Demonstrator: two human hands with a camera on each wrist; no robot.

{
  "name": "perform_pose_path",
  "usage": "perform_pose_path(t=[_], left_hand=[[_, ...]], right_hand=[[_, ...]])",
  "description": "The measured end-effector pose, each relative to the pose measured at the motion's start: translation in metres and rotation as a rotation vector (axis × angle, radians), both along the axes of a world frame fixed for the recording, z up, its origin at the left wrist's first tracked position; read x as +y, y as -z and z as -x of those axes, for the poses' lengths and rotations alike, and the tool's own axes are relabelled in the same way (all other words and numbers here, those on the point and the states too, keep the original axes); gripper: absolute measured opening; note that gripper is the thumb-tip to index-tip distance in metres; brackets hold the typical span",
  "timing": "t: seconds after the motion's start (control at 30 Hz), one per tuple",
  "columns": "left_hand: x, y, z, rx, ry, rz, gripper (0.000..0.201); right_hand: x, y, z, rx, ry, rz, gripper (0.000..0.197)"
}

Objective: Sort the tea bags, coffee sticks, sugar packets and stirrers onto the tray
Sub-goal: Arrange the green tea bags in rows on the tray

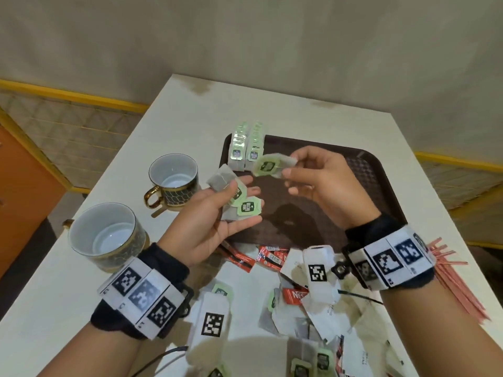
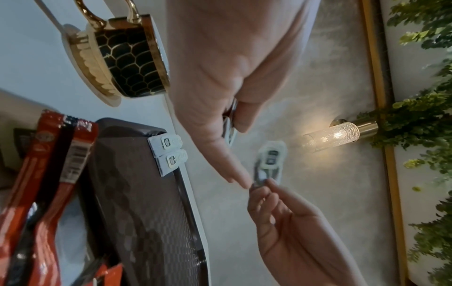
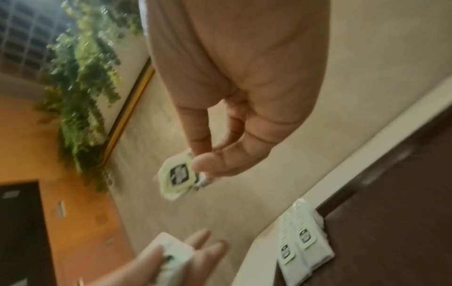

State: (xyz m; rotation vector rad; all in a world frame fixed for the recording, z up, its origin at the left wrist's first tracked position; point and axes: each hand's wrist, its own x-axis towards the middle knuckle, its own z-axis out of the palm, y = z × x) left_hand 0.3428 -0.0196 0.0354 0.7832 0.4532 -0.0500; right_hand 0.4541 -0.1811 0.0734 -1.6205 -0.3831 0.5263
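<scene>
My left hand (image 1: 236,197) lies palm up over the left edge of the brown tray (image 1: 313,221). Its thumb presses a small stack of tea bags (image 1: 246,208) with green tags against the fingers. My right hand (image 1: 290,165) hovers over the tray and pinches a single tea bag (image 1: 268,166) between thumb and forefinger, just above the left hand's fingertips. The right wrist view shows that pinched tea bag (image 3: 176,174) and the stack of tea bags (image 3: 168,251) below it. Two neat rows of tea bags (image 1: 246,148) stand at the tray's far left corner.
Red coffee sticks (image 1: 269,257) lie just off the tray's near edge. A loose heap of packets and tea bags (image 1: 304,311) covers the table near me. Pink stirrers (image 1: 457,284) lie at the right. Two gold-trimmed cups (image 1: 174,180) (image 1: 106,235) stand left of the tray.
</scene>
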Motion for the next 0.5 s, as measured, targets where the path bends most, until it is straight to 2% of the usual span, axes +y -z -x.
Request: perform_pose_path(t=[0.1, 0.17, 0.23, 0.33, 0.4, 0.5], left_hand=[[-0.006, -0.001, -0.001, 0.007, -0.015, -0.028, 0.028], [-0.012, -0.003, -0.002, -0.013, 0.002, -0.031, 0.031], [-0.020, -0.005, -0.002, -0.066, 0.047, -0.019, 0.035], [-0.028, -0.005, -0.001, -0.113, 0.097, -0.132, 0.036], [-0.030, -0.002, -0.001, -0.105, 0.106, -0.220, 0.032], [-0.031, 0.001, 0.000, -0.101, 0.111, -0.254, 0.030]], right_hand=[[-0.009, 0.003, 0.019, 0.282, 0.105, -0.205, 0.010], [-0.007, 0.011, 0.035, 0.414, 0.118, -0.229, 0.009], [-0.001, 0.020, 0.047, 0.456, 0.116, -0.197, 0.008], [0.001, 0.027, 0.054, 0.359, 0.096, -0.096, 0.009], [-0.002, 0.027, 0.055, 0.235, 0.043, 0.031, 0.012], [-0.011, 0.025, 0.053, 0.027, 0.031, 0.176, 0.023]])
